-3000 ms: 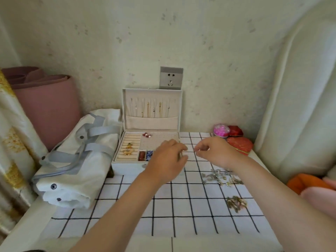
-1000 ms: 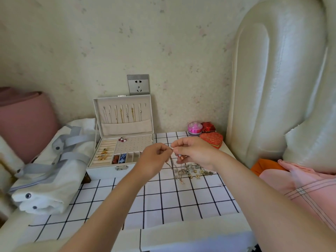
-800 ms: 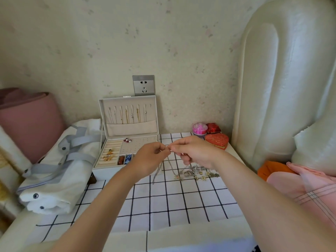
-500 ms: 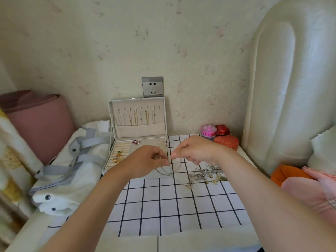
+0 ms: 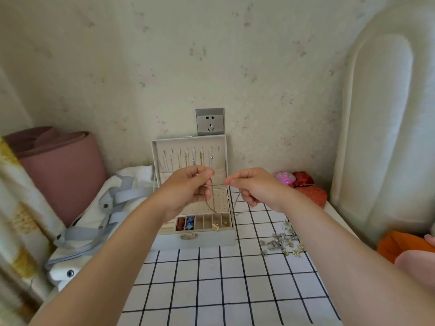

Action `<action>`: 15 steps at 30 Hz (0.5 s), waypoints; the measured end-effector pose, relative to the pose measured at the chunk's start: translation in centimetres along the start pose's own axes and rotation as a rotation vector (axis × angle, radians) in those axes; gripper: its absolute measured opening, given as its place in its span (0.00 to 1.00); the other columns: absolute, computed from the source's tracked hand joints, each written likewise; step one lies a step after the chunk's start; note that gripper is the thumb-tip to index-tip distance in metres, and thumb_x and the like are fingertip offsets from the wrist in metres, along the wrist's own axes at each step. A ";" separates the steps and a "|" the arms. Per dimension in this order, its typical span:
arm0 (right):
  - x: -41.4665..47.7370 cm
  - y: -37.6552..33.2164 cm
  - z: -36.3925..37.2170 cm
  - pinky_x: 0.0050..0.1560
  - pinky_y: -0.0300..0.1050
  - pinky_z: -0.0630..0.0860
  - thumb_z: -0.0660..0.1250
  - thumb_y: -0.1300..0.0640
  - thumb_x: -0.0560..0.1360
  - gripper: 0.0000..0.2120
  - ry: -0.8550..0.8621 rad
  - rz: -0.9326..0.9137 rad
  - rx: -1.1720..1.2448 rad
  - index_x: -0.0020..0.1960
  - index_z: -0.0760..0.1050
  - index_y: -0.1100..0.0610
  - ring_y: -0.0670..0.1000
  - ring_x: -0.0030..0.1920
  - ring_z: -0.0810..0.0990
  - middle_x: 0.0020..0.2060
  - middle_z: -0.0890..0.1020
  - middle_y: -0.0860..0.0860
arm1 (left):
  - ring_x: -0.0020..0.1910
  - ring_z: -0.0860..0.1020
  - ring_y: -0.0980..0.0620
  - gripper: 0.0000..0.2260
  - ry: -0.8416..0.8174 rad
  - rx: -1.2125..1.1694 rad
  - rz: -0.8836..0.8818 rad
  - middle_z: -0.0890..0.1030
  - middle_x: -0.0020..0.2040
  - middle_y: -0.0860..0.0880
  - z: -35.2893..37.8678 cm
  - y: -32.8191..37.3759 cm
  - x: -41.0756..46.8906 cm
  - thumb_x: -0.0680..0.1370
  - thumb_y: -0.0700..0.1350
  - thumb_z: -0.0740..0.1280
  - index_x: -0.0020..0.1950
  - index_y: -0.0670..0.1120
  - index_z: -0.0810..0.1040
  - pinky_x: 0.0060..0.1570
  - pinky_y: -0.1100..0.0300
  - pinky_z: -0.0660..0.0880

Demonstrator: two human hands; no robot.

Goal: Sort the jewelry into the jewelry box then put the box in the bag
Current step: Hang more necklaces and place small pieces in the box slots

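Pinching a thin necklace (image 5: 212,198) between them, the left hand (image 5: 188,189) and right hand (image 5: 254,187) now hold it above the open jewelry box (image 5: 207,240), having carried it left from the loose pile (image 5: 282,241) on the surface; sorting is under way, and next the necklace probably needs hanging inside the far lid.

Hands shift left off the black-and-white checked cloth (image 5: 211,290). Left hand (image 5: 188,189) and right hand (image 5: 254,189) now spread apart, pinching a thin gold chain necklace (image 5: 213,203) that dangles over the open white jewelry box (image 5: 195,240).
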State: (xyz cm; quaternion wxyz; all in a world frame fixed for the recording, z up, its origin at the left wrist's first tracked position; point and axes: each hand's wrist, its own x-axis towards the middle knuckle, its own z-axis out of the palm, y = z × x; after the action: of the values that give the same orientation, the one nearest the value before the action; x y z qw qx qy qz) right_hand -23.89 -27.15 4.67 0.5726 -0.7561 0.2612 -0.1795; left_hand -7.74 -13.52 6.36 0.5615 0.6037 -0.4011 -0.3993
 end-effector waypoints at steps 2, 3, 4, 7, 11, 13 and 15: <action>0.7 -0.4 0.2 0.29 0.42 0.62 0.68 0.53 0.79 0.09 0.008 0.008 -0.061 0.54 0.83 0.56 0.48 0.24 0.64 0.24 0.66 0.47 | 0.31 0.73 0.54 0.06 0.008 0.021 0.025 0.78 0.39 0.52 0.0 1.2 1.0 0.81 0.46 0.66 0.54 0.45 0.79 0.36 0.60 0.76; 1.0 -0.7 0.3 0.30 0.43 0.61 0.68 0.50 0.79 0.10 -0.006 0.003 -0.069 0.53 0.84 0.55 0.48 0.24 0.63 0.24 0.65 0.47 | 0.29 0.71 0.55 0.07 0.014 0.034 0.042 0.78 0.40 0.53 0.0 1.9 1.5 0.81 0.47 0.66 0.55 0.46 0.79 0.34 0.61 0.74; 1.4 -1.0 0.4 0.31 0.44 0.60 0.67 0.47 0.79 0.12 -0.027 -0.011 -0.062 0.52 0.84 0.53 0.49 0.24 0.62 0.24 0.65 0.47 | 0.28 0.69 0.56 0.07 0.020 0.043 0.061 0.78 0.40 0.53 0.0 2.5 2.0 0.81 0.47 0.66 0.56 0.46 0.80 0.32 0.62 0.72; 2.6 -2.3 0.6 0.30 0.43 0.60 0.68 0.43 0.77 0.13 -0.031 -0.088 -0.053 0.50 0.86 0.50 0.49 0.26 0.61 0.25 0.64 0.49 | 0.28 0.65 0.56 0.07 0.030 0.109 0.119 0.80 0.43 0.52 -0.3 4.1 3.5 0.81 0.46 0.66 0.54 0.46 0.81 0.28 0.64 0.65; 4.6 -3.4 0.4 0.30 0.42 0.60 0.68 0.45 0.78 0.14 0.038 -0.176 -0.038 0.46 0.86 0.54 0.49 0.27 0.61 0.27 0.64 0.51 | 0.28 0.64 0.55 0.06 0.074 0.214 0.161 0.84 0.45 0.53 -1.5 4.9 5.2 0.81 0.44 0.67 0.55 0.48 0.82 0.27 0.64 0.63; 5.6 -3.5 0.1 0.30 0.43 0.62 0.67 0.45 0.79 0.16 0.079 -0.175 -0.052 0.44 0.85 0.56 0.49 0.28 0.63 0.28 0.66 0.51 | 0.27 0.64 0.55 0.06 0.097 0.249 0.163 0.85 0.43 0.54 -2.2 4.9 6.0 0.80 0.45 0.67 0.56 0.48 0.81 0.27 0.64 0.63; 6.6 -3.5 -0.2 0.31 0.44 0.67 0.66 0.48 0.81 0.16 0.117 -0.175 -0.101 0.40 0.84 0.55 0.49 0.29 0.68 0.29 0.71 0.50 | 0.26 0.67 0.58 0.06 0.093 0.353 0.183 0.85 0.41 0.54 -2.7 4.9 6.7 0.79 0.45 0.68 0.55 0.49 0.82 0.27 0.66 0.65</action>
State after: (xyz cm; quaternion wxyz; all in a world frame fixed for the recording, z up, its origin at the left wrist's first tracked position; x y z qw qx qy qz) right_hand -18.03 -30.51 7.88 0.4998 -0.7919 0.2361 -0.2594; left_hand -2.94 -19.07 11.19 0.4989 0.6714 -0.4918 -0.2418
